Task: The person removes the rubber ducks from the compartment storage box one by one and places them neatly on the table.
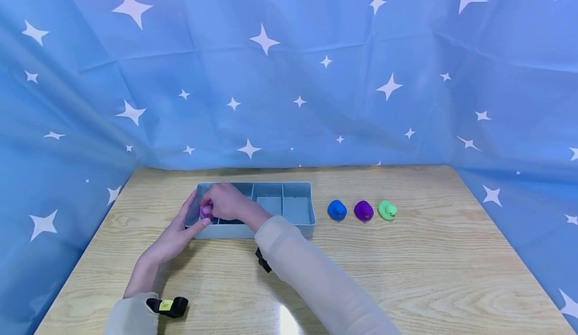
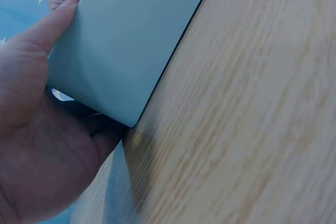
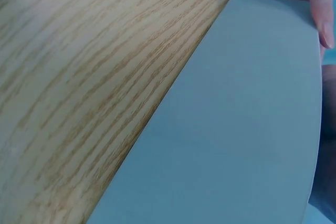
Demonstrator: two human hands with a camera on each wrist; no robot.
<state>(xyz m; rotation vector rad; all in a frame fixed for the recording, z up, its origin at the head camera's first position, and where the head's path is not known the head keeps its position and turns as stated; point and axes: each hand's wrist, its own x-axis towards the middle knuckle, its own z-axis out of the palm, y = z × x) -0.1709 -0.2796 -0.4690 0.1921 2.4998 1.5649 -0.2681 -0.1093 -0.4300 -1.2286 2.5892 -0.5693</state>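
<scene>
A grey-blue divided box lies lengthwise on the table, its several compartments side by side. My left hand holds its left end, the thumb at the front rim and the fingers along the end wall; the left wrist view shows the hand round that corner. Reaching across the box, my right hand pinches a light purple rubber duck in the leftmost compartment. Part of the duck is hidden by the fingers. In the right wrist view the box's front wall blocks most of the right hand.
Right of the box, a blue duck, a dark purple duck and a light green duck stand in a row on the wooden table. Behind the table hangs a blue cloth with white stars.
</scene>
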